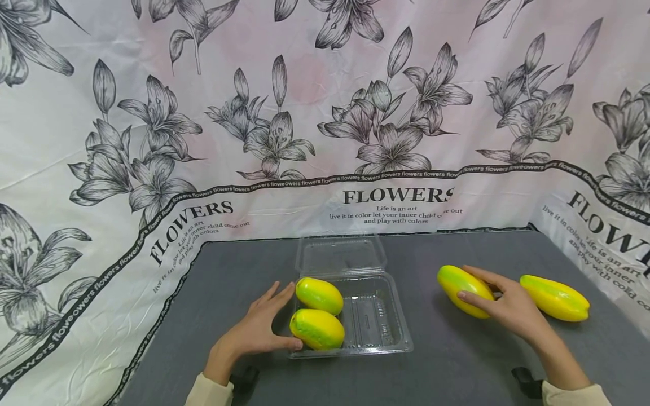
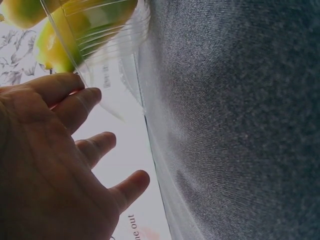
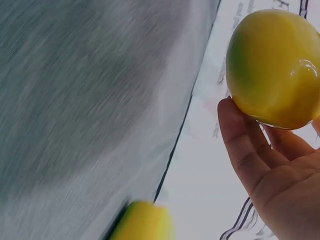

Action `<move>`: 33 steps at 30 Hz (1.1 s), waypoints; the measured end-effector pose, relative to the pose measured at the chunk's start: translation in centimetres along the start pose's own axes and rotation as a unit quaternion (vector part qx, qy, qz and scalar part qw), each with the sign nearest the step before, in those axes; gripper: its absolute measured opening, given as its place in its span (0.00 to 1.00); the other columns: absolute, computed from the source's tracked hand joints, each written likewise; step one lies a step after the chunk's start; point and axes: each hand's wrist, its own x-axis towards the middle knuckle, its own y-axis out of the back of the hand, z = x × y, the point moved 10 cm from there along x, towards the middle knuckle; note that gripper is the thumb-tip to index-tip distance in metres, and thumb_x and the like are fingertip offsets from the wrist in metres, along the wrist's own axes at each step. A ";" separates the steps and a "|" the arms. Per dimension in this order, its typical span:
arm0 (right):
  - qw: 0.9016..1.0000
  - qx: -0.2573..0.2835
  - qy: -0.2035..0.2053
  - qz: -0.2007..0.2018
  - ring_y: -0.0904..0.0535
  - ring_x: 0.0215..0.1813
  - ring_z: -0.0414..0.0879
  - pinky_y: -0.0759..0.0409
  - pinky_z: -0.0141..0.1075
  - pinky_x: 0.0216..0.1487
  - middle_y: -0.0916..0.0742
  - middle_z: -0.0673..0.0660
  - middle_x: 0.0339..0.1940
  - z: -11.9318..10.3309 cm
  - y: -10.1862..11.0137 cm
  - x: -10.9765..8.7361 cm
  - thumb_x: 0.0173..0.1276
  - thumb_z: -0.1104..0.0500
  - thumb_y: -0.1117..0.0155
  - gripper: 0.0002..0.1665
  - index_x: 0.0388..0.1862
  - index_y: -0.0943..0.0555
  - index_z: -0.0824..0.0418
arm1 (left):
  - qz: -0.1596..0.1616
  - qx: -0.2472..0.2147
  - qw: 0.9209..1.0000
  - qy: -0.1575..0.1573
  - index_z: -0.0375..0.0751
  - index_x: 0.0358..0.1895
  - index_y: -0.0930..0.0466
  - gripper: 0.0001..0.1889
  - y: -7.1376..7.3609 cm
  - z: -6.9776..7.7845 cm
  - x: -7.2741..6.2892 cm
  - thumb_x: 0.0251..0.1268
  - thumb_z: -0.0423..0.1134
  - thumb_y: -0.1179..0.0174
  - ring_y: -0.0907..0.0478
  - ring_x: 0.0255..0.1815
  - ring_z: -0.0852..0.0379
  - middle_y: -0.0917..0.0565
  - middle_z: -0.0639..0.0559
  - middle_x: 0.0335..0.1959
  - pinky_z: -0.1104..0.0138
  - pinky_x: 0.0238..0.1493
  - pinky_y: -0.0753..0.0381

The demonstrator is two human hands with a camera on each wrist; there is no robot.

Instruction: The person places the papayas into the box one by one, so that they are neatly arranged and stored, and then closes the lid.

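My right hand point(image 1: 513, 304) grips a yellow-green papaya point(image 1: 457, 285), thumb on the near side and fingers on the far side. In the right wrist view this papaya point(image 3: 275, 65) is held above the grey cloth. A clear plastic clamshell box point(image 1: 376, 316) lies with its lid folded back. Two papayas sit side by side in its left part, one behind point(image 1: 320, 296) and one in front point(image 1: 320, 331). Beside the box's left edge my left hand point(image 1: 254, 327) is spread, thumb at the front corner. Its fingertips point(image 2: 92, 95) are right at the clear wall in the left wrist view.
Another papaya point(image 1: 556, 299) lies on the grey-covered table point(image 1: 244, 259) just right of my right hand. The box's open lid point(image 1: 340, 254) extends toward the back edge. A flower-printed curtain point(image 1: 304, 141) stands around the back and sides.
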 end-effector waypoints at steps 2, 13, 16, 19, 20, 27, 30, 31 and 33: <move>1.000 0.014 0.009 0.003 0.21 0.51 0.48 0.22 0.33 0.38 0.19 0.67 0.68 -0.8 -0.3 0.4 0.69 0.40 0.31 0.41 0.76 0.28 0.54 | 0.000 0.001 1.000 0.000 0.59 0.84 0.53 0.62 0.0 0.0 0.0 0.47 0.68 0.26 0.64 0.87 0.43 0.50 0.60 0.85 0.26 0.74 0.59; 0.994 0.079 0.072 -0.001 0.22 0.46 0.40 0.19 0.31 0.40 0.18 0.61 0.67 -5.4 -2.7 2.2 0.68 0.46 0.28 0.38 0.75 0.27 0.52 | 0.003 -0.001 1.000 0.000 0.59 0.84 0.53 0.62 0.0 0.0 0.0 0.47 0.69 0.26 0.64 0.87 0.42 0.50 0.58 0.85 0.25 0.73 0.58; 0.992 0.094 0.078 -0.010 0.21 0.46 0.43 0.18 0.32 0.41 0.17 0.60 0.66 -6.3 -3.6 2.6 0.68 0.47 0.28 0.38 0.75 0.27 0.52 | 0.003 -0.002 1.000 0.002 0.60 0.83 0.53 0.62 0.0 -0.1 0.0 0.47 0.68 0.26 0.64 0.87 0.42 0.50 0.59 0.85 0.25 0.73 0.58; 0.991 0.104 0.086 -0.015 0.21 0.46 0.44 0.18 0.32 0.41 0.17 0.60 0.65 -7.0 -4.5 3.1 0.67 0.47 0.27 0.38 0.74 0.26 0.53 | 0.003 -0.002 1.000 -0.001 0.60 0.83 0.53 0.62 0.0 -0.1 0.0 0.47 0.69 0.26 0.64 0.87 0.42 0.50 0.59 0.85 0.25 0.73 0.58; 0.990 0.110 0.088 -0.016 0.21 0.46 0.45 0.18 0.33 0.41 0.17 0.60 0.65 -7.2 -4.8 3.2 0.67 0.48 0.27 0.38 0.74 0.26 0.53 | 0.003 -0.001 1.000 -0.002 0.60 0.83 0.53 0.62 0.0 -0.1 0.0 0.47 0.69 0.26 0.64 0.87 0.42 0.50 0.59 0.85 0.25 0.73 0.58; 0.984 0.136 0.108 -0.028 0.20 0.44 0.46 0.17 0.33 0.40 0.16 0.60 0.63 -8.8 -6.4 3.9 0.67 0.49 0.26 0.37 0.73 0.25 0.53 | 0.006 0.001 1.000 -0.004 0.60 0.84 0.53 0.62 0.1 -0.1 0.0 0.47 0.69 0.26 0.64 0.87 0.41 0.50 0.57 0.85 0.24 0.72 0.57; 0.982 0.150 0.113 -0.036 0.20 0.45 0.47 0.17 0.34 0.40 0.16 0.60 0.63 -9.5 -7.0 4.0 0.67 0.50 0.26 0.37 0.73 0.25 0.54 | 0.006 0.000 1.000 -0.005 0.60 0.84 0.53 0.62 0.1 -0.1 0.0 0.47 0.69 0.26 0.64 0.87 0.41 0.50 0.57 0.85 0.24 0.72 0.57; 0.981 0.155 0.114 -0.040 0.20 0.45 0.48 0.17 0.34 0.40 0.16 0.61 0.63 -9.7 -7.3 4.0 0.67 0.51 0.26 0.37 0.73 0.25 0.54 | 0.006 -0.001 1.000 -0.004 0.60 0.84 0.53 0.62 0.1 -0.1 -0.1 0.47 0.69 0.26 0.64 0.87 0.41 0.50 0.57 0.85 0.24 0.72 0.57; 0.979 0.162 0.112 -0.047 0.20 0.45 0.48 0.17 0.34 0.40 0.16 0.61 0.63 -10.0 -7.7 4.1 0.66 0.51 0.26 0.38 0.73 0.26 0.54 | 0.005 0.000 1.000 -0.003 0.60 0.83 0.53 0.61 0.1 -0.1 0.0 0.47 0.69 0.27 0.64 0.87 0.41 0.50 0.58 0.85 0.24 0.72 0.57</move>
